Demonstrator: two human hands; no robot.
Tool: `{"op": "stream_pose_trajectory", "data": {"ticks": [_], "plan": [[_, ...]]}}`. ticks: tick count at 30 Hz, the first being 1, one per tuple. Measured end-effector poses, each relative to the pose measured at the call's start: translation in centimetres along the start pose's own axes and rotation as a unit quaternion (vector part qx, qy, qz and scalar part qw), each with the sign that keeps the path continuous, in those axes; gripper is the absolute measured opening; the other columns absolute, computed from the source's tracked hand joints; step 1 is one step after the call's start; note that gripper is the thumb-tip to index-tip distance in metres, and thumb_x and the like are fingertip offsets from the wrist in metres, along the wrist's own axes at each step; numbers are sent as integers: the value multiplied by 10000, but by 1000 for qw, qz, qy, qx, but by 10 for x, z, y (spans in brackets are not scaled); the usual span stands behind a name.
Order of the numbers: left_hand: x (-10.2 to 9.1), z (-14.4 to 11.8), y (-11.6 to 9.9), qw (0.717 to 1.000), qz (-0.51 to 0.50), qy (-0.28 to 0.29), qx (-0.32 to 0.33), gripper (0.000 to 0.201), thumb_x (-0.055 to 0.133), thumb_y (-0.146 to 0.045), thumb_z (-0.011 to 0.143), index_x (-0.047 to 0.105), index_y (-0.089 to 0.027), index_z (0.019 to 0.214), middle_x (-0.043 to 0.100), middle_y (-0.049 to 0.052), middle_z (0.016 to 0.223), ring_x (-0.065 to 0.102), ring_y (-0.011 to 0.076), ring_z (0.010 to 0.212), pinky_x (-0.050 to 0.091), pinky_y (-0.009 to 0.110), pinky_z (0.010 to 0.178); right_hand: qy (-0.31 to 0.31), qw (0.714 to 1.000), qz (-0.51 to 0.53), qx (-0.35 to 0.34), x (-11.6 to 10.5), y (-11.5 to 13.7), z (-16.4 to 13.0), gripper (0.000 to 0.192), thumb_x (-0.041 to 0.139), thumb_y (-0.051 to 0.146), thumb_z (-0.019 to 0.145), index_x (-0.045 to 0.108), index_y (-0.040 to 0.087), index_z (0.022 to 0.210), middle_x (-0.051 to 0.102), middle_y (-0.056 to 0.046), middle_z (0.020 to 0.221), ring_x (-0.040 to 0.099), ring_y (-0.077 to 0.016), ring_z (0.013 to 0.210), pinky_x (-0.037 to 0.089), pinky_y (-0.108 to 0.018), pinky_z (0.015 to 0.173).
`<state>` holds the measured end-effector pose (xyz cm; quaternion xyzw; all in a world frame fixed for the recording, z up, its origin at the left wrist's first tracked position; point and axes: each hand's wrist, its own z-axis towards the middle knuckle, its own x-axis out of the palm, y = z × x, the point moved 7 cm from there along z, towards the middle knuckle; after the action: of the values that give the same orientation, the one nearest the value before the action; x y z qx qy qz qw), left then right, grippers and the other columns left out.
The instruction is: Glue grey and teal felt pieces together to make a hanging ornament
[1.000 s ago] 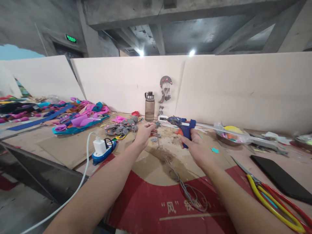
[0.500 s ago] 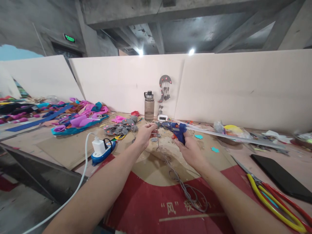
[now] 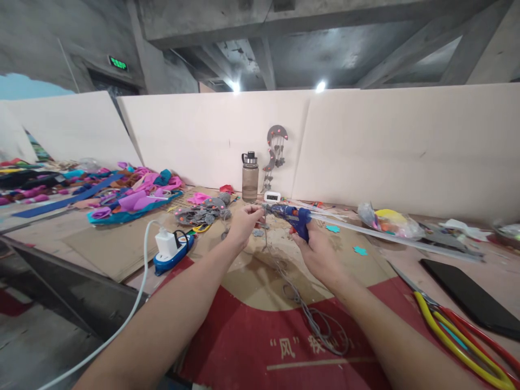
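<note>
- While the right hand (image 3: 320, 250) wraps its grip around the handle of a blue glue gun (image 3: 293, 214), the gun sits just above the table (image 3: 122, 246) at centre, nozzle pointing left toward the left hand (image 3: 242, 222).
- A long clear glue stick (image 3: 390, 234) juts from the gun's back toward the right.
- The left grip is pinched on something small and grey at the nozzle; what it is cannot be made out, though a thin grey cord (image 3: 309, 314) trails from there down onto a red printed sheet (image 3: 252, 346).
- Cardboard covers the table; a water bottle (image 3: 249, 176), a grey felt pile (image 3: 203, 212), a blue power strip (image 3: 174, 252), coloured felt scraps (image 3: 134, 197), a black phone (image 3: 471, 298) and yellow and red scissors (image 3: 459, 338) lie around.
- White boards (image 3: 406, 146) wall the table's back under a bare concrete ceiling (image 3: 309, 49).
- Both forearms enter from below, cut off by the frame, converging at the gun.
</note>
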<state>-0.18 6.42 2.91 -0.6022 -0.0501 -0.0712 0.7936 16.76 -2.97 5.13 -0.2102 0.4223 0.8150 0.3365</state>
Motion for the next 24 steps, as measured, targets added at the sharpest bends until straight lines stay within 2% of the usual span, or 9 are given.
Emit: {"op": "stream_pose_trajectory", "data": {"ticks": [9,14,19,24], "plan": [[2,-2,-1,1000,-2,8,-5,194,701,-293,629,602,-133,675,575,-1,585,522,78,515,378,181,464,14,1000,19,15,3,-2,0,277,437,285,876,529,181,1116,660,-111,1043,601,-248,937,449,-371,821],[-1,-1,-2,1000,-10,-8,1,217,712,-319,622,599,-135,652,569,-4,581,513,76,516,392,190,479,-2,1000,14,5,0,-1,-1,236,453,247,856,544,187,1064,667,-99,990,608,-243,889,451,-365,802],[2,-1,0,1000,-1,8,-4,214,707,-319,619,606,-137,663,576,-4,594,527,82,519,381,191,468,0,1000,13,8,1,-1,-1,224,448,262,863,546,185,1050,667,-105,994,608,-243,895,447,-358,799],[-2,2,0,1000,-14,-6,6,220,710,-320,623,601,-135,673,567,-8,588,520,76,518,383,187,477,-8,999,33,12,0,-3,-1,240,464,265,849,531,192,1067,661,-82,953,603,-224,843,455,-355,772]]}}
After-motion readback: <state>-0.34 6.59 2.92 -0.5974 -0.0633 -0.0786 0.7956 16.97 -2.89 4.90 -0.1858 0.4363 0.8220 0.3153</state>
